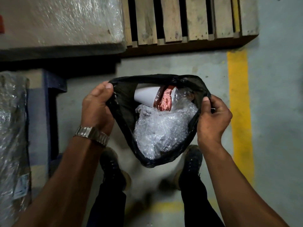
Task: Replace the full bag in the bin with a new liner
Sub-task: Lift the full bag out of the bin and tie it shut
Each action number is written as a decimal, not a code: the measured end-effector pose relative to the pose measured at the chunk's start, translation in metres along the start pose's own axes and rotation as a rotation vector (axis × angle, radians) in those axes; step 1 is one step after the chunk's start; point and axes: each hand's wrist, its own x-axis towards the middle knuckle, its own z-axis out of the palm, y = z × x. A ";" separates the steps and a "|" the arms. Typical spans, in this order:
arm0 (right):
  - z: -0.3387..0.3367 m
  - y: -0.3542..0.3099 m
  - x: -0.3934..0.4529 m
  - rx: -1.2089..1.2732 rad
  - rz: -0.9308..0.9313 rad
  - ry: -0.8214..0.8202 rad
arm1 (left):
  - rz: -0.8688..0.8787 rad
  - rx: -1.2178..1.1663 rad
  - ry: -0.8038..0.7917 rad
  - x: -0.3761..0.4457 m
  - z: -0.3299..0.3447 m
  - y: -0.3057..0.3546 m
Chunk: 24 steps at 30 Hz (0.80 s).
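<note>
From the head camera, a person looks down at a black bag [124, 115] held open in front of them, above the grey floor [270, 95] and just ahead of their two dark shoes [113, 166]. The left hand [96, 108] pinches the left side of the bag's rim, with the thumb on top and the fingers curled under the plastic. The right hand [213, 118] grips the right side of the rim the same way. A shiny metal watch [91, 135] sits on the left wrist. Inside the bag lie crumpled bubble wrap [164, 128] and a white paper cup [147, 96] tipped on its side, next to a red wrapper [166, 99]. A wooden pallet [188, 20] lies further ahead. A yellow line [239, 102] runs along the floor at the right.
</note>
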 end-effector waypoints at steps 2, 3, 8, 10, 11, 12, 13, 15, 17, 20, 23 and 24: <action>-0.002 -0.002 -0.012 -0.041 -0.058 -0.077 | 0.081 0.212 0.005 -0.013 0.013 -0.004; -0.003 -0.004 -0.019 -0.065 -0.088 -0.118 | 0.121 0.323 -0.023 -0.019 0.020 -0.007; 0.005 -0.007 -0.052 -0.119 -0.168 -0.282 | 0.127 0.571 -0.163 -0.043 0.057 -0.028; 0.011 -0.006 -0.058 -0.124 -0.167 -0.321 | 0.121 0.645 -0.238 -0.042 0.065 -0.040; 0.013 -0.007 -0.059 -0.123 -0.158 -0.331 | 0.126 0.705 -0.273 -0.041 0.068 -0.046; 0.015 -0.009 -0.059 -0.121 -0.141 -0.331 | 0.131 0.766 -0.294 -0.038 0.069 -0.051; 0.016 -0.010 -0.058 -0.112 -0.102 -0.333 | 0.131 0.813 -0.303 -0.036 0.069 -0.056; 0.019 -0.011 -0.054 -0.076 0.035 -0.347 | 0.123 0.869 -0.304 -0.033 0.068 -0.062; 0.019 -0.012 -0.051 -0.023 0.192 -0.393 | 0.116 0.898 -0.317 -0.034 0.069 -0.063; 0.017 -0.019 -0.047 0.079 0.352 -0.489 | 0.130 0.962 -0.351 -0.039 0.071 -0.063; 0.014 -0.029 -0.042 0.169 0.452 -0.494 | 0.140 0.991 -0.373 -0.046 0.072 -0.060; 0.014 -0.030 -0.042 0.181 0.460 -0.491 | 0.140 0.994 -0.388 -0.049 0.072 -0.059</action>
